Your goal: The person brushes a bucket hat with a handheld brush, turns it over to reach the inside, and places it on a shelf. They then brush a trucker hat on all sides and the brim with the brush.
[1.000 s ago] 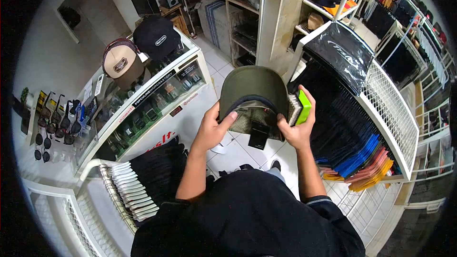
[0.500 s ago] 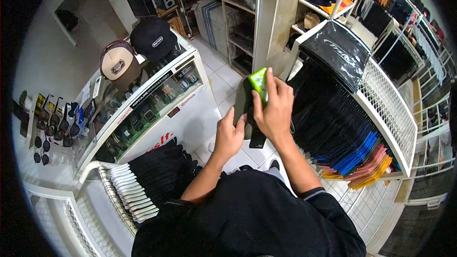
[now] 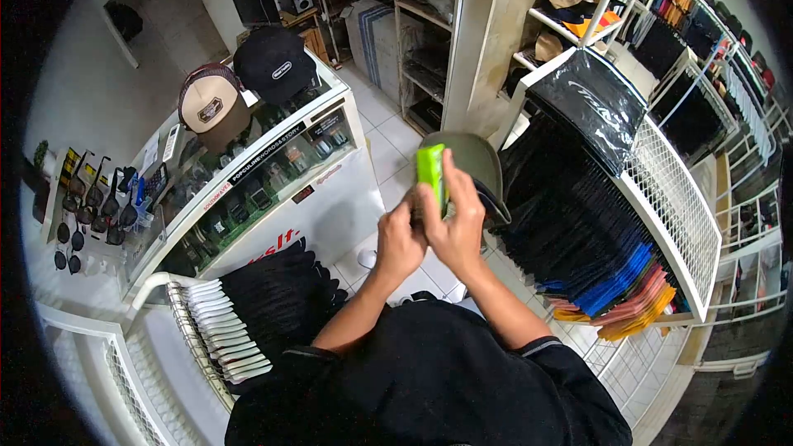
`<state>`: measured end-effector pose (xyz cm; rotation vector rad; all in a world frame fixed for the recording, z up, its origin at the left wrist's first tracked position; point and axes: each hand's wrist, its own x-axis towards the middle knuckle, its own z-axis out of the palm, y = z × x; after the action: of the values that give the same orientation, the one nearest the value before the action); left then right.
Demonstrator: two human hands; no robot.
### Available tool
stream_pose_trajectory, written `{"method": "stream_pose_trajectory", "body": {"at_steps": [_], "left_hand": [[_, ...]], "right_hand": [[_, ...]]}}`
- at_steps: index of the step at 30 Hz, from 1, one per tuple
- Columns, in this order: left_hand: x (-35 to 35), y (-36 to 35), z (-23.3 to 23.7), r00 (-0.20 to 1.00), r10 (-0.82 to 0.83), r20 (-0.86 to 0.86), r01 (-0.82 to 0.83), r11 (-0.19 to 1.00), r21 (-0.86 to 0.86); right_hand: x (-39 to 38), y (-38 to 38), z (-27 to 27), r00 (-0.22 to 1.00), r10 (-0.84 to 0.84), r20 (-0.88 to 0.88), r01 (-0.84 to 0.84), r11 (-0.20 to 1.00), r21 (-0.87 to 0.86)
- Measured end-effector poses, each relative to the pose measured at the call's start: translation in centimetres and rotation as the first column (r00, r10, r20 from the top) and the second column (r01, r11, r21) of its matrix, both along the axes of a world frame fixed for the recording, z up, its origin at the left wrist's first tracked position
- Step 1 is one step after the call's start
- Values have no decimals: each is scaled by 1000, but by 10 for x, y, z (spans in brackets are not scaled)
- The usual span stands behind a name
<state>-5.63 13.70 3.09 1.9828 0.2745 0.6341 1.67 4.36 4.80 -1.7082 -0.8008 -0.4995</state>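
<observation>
A bright green packet stands in my right hand, whose thumb and fingers are closed on it. Behind it is an olive-green cap, with its inside partly turned towards me and its lower part hidden by my right hand. My left hand is closed close beside the right one, at the near edge of the cap. Its fingertips are partly hidden, but it appears to grip the cap there.
On the left, a glass display counter bears a black cap and a beige-brown cap. Sunglasses hang at far left. Racks of dark clothes and folded garments flank me. White tile floor lies ahead.
The cap has turned, so more of its rounded olive side shows to the right. My right hand and the green packet have moved left and down, closer to my left hand.
</observation>
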Motion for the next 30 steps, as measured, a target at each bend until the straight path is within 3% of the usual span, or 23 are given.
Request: {"method": "stream_pose_trajectory", "body": {"at_steps": [2, 4, 5, 8, 10, 12, 14, 15, 16, 18, 20, 21, 22, 24, 26, 28, 30], "left_hand": [[-1, 6, 1, 999, 6, -39, -7, 1000, -18], [1, -1, -2, 999, 25, 36, -23, 998, -61], [4, -4, -3, 992, 49, 119, -36, 994, -105], [6, -8, -10, 990, 23, 141, -36, 995, 88], [7, -8, -9, 982, 37, 185, -36, 999, -9], [7, -5, -7, 990, 46, 131, -44, 999, -19], [7, -3, -4, 998, 58, 34, -57, 998, -40], [9, -7, -11, 985, 78, 155, -83, 996, 28], [11, -9, -18, 984, 77, 163, -82, 996, 28], [13, -11, -26, 964, 82, 251, -111, 989, 102], [5, 1, -12, 992, 15, 123, -9, 999, -46], [4, 4, -8, 993, 44, 107, -37, 997, -63], [4, 6, -6, 993, 71, 89, -64, 995, -79], [7, 4, -8, 974, 159, 162, -161, 987, -1], [9, -1, -6, 982, 137, 128, -132, 990, -51], [12, 0, -10, 969, 93, 229, -115, 990, 86], [6, 3, -3, 981, 82, 175, -76, 996, -43]], "right_hand": [[2, -4, 2, 998, 29, 53, -26, 998, -57], [27, -6, 3, 956, -153, 249, 199, 965, -170], [38, -7, 7, 952, -193, 236, 234, 958, -163], [30, 1, 7, 970, -213, 114, 229, 962, -147], [9, 2, 7, 999, -46, 17, 47, 996, -71], [18, -8, 9, 996, 8, 93, 4, 991, -133], [46, -8, 5, 962, -172, 213, 211, 961, -178], [54, -8, 0, 962, -208, 176, 240, 954, -183], [60, -7, -2, 959, -244, 141, 268, 945, -189], [34, 3, -9, 969, -194, 150, 215, 967, -135], [7, 4, -11, 999, 4, 49, -1, 997, -71], [4, 2, -8, 996, 69, 48, -66, 995, -72], [11, 0, -10, 997, 69, 41, -66, 995, -70], [41, -1, -10, 973, -122, 196, 151, 979, -138], [53, 0, -5, 970, -205, 127, 222, 965, -137], [30, 8, -3, 993, -122, -3, 121, 990, -75], [11, 9, -5, 999, 9, -43, -8, 1000, 29]]}}
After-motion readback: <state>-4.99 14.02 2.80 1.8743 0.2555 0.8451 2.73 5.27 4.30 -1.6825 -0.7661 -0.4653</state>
